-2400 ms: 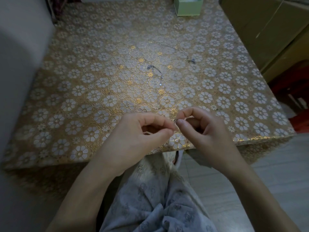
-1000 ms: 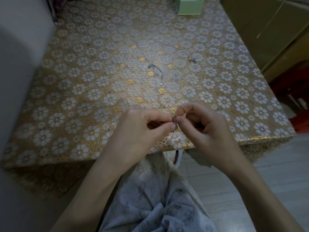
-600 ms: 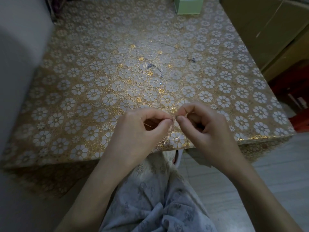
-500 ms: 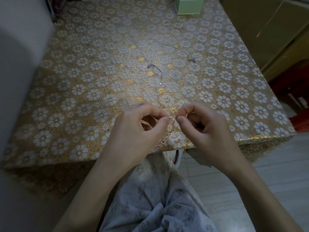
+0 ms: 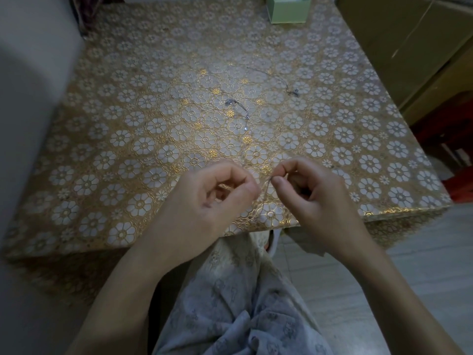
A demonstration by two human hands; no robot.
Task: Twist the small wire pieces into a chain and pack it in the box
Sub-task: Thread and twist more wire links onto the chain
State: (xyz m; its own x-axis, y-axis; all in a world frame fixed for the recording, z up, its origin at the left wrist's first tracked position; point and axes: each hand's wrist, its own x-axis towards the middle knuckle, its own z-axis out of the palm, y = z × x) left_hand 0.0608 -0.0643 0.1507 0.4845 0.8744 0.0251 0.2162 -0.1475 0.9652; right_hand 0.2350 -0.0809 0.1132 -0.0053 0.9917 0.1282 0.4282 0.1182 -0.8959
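Nearest the camera is the person's lap in pale patterned cloth (image 5: 238,303), with both forearms reaching forward over it to the near edge of the table (image 5: 102,149), which is covered in a gold and white flower pattern.

The left hand (image 5: 204,198) hovers over that near edge with fingers curled and thumb and forefinger closed together; whether they pinch the wire cannot be told, since the fingertips hide that end. The right hand (image 5: 314,198) pinches the upper end of a short wire piece (image 5: 266,188) between thumb and forefinger. The wire's long axis runs steeply, its top at the right fingertips and its lower end slanting down and left toward the left thumb. It hangs in the gap between the two hands, just above the table's front edge.

Farther out, near the table's middle, lies a thin chain piece (image 5: 239,108) with small beads, curving from left down to the right. Beyond it and to the right lies a second chain piece (image 5: 279,80), running from upper left to a small cluster at lower right. The two lie well apart from the hands, with bare cloth between.

At the far edge stands a green box (image 5: 288,11), cut off by the frame. A grey wall borders the left side, wooden furniture (image 5: 409,47) the right.
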